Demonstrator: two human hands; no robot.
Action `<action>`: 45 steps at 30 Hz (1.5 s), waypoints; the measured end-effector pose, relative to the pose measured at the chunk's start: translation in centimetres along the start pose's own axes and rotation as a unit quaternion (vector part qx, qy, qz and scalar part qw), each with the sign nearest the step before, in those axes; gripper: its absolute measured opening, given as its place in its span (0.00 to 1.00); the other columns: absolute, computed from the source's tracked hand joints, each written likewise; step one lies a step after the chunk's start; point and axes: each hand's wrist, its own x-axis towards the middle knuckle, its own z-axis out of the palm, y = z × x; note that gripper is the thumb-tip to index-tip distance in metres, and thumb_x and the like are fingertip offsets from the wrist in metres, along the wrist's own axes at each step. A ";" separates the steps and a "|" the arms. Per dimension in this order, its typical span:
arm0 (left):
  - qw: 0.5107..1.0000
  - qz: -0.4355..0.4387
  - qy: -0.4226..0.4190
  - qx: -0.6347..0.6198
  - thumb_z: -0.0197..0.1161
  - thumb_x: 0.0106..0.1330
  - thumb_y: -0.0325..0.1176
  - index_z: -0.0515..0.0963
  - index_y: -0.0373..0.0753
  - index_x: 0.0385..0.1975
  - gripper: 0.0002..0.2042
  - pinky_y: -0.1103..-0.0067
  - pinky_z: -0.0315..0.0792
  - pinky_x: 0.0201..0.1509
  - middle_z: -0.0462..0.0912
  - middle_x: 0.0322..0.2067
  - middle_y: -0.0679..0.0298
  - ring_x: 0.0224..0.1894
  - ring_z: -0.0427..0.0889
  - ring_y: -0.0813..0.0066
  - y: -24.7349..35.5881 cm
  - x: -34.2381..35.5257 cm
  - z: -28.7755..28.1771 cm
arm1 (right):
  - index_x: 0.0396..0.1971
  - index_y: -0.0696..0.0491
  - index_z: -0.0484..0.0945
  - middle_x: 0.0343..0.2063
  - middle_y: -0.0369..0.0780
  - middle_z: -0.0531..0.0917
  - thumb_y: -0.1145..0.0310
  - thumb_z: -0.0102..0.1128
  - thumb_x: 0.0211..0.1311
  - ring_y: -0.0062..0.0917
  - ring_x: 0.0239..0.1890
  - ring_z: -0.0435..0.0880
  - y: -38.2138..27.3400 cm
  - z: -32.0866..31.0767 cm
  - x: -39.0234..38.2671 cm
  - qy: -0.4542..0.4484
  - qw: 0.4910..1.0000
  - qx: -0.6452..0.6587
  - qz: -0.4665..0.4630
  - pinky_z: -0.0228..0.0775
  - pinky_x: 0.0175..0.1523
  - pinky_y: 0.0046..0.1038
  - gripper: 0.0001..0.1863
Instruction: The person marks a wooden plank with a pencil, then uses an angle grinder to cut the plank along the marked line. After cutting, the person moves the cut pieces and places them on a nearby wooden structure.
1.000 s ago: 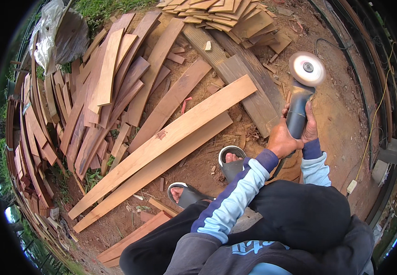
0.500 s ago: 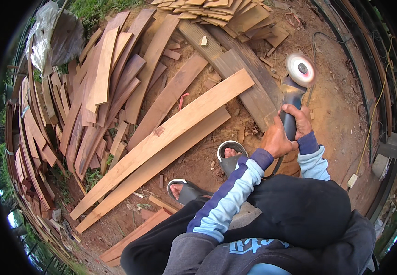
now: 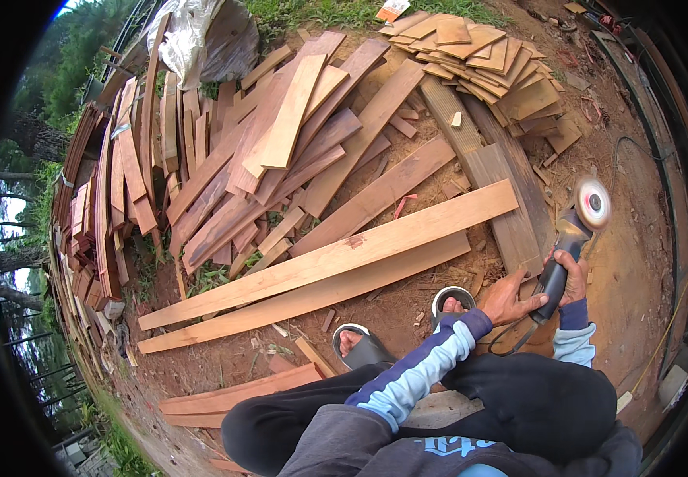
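An angle grinder with a dark body slants up and away at my right, its pale round disc at the far end. The disc's edge is blurred and touches no wood. My right hand is wrapped round the grinder body from the right. On the other side, my left hand has its thumb against the handle, its fingers apart from the body. A cord curves from the handle's lower end. Left of my hands lie two long tapered light-brown boards, one partly over the other.
Many loose reddish planks are piled at the left and far left. Thin wood pieces are heaped at the far middle, beside weathered thick boards. My sandalled feet are near the long boards. Long dark bars line the right side.
The view has swung left, so the scene appears farther right. My left hand's fingers have loosened from the grinder body. My right hand still holds the grinder.
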 end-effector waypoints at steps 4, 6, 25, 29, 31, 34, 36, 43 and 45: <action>0.999 -0.020 0.006 0.025 0.65 0.59 0.58 0.74 0.26 0.50 0.36 0.65 0.76 0.39 0.81 0.32 0.42 0.35 0.84 0.50 -0.8 -0.5 -0.4 | 0.33 0.57 0.77 0.24 0.40 0.81 0.63 0.66 0.51 0.25 0.22 0.80 1.1 -1.3 1.1 0.004 1.000 0.001 0.008 0.75 0.29 0.26 0.15; 0.999 -0.023 0.007 0.040 0.64 0.60 0.57 0.74 0.26 0.50 0.35 0.65 0.76 0.40 0.82 0.33 0.42 0.36 0.84 0.50 -1.3 -0.9 -0.6 | 0.33 0.57 0.77 0.23 0.40 0.80 0.63 0.66 0.51 0.26 0.21 0.80 1.1 -0.9 1.0 0.001 1.000 0.000 0.003 0.75 0.28 0.26 0.15; 0.996 -0.042 0.026 0.078 0.64 0.62 0.50 0.77 0.31 0.41 0.24 0.62 0.74 0.42 0.82 0.33 0.45 0.39 0.82 0.48 -3.9 -1.5 -0.1 | 0.38 0.57 0.76 0.28 0.39 0.80 0.67 0.66 0.54 0.22 0.27 0.80 0.8 -2.3 3.4 -0.036 0.998 0.041 0.045 0.76 0.31 0.23 0.14; 0.994 -0.065 -0.001 0.091 0.63 0.59 0.50 0.75 0.30 0.38 0.24 0.58 0.73 0.44 0.81 0.34 0.43 0.42 0.81 0.43 -2.0 -1.5 -2.1 | 0.39 0.53 0.76 0.29 0.36 0.80 0.65 0.66 0.57 0.21 0.30 0.82 2.4 -5.4 4.8 -0.092 0.988 0.101 0.070 0.79 0.33 0.24 0.13; 0.990 -0.057 0.045 0.121 0.63 0.58 0.49 0.75 0.30 0.37 0.23 0.57 0.74 0.43 0.82 0.32 0.43 0.39 0.81 0.42 -2.5 -1.7 -2.0 | 0.39 0.52 0.76 0.29 0.35 0.81 0.65 0.66 0.59 0.21 0.30 0.82 3.1 -5.9 5.3 -0.102 0.986 0.105 0.084 0.80 0.33 0.24 0.12; 0.990 -0.050 0.087 0.101 0.66 0.56 0.48 0.77 0.30 0.35 0.22 0.58 0.75 0.40 0.82 0.30 0.45 0.38 0.82 0.43 -2.8 -2.7 -2.4 | 0.39 0.53 0.76 0.30 0.36 0.81 0.64 0.65 0.60 0.20 0.31 0.82 3.1 -5.8 5.4 -0.114 0.986 0.084 0.087 0.80 0.34 0.24 0.11; 0.989 -0.050 0.104 0.096 0.66 0.56 0.48 0.77 0.31 0.34 0.22 0.58 0.75 0.40 0.82 0.29 0.45 0.37 0.82 0.44 -2.8 -2.8 -2.3 | 0.39 0.53 0.76 0.30 0.36 0.81 0.64 0.64 0.61 0.20 0.31 0.82 2.4 -5.4 5.6 -0.123 0.986 0.072 0.085 0.80 0.35 0.24 0.11; 0.987 -0.067 0.121 0.085 0.67 0.51 0.46 0.79 0.31 0.31 0.21 0.58 0.76 0.41 0.82 0.31 0.43 0.39 0.82 0.44 -2.8 -2.0 -2.8 | 0.38 0.52 0.77 0.29 0.36 0.81 0.61 0.63 0.63 0.21 0.29 0.81 0.4 -4.5 6.0 -0.116 0.988 0.047 0.086 0.77 0.34 0.24 0.11; 0.987 -0.064 0.122 0.081 0.67 0.50 0.46 0.79 0.31 0.30 0.21 0.58 0.76 0.40 0.82 0.31 0.43 0.38 0.82 0.44 -3.1 -2.0 -2.9 | 0.37 0.52 0.77 0.28 0.37 0.82 0.60 0.62 0.63 0.21 0.29 0.81 -0.2 -3.4 5.1 -0.157 0.981 0.076 0.088 0.77 0.34 0.24 0.11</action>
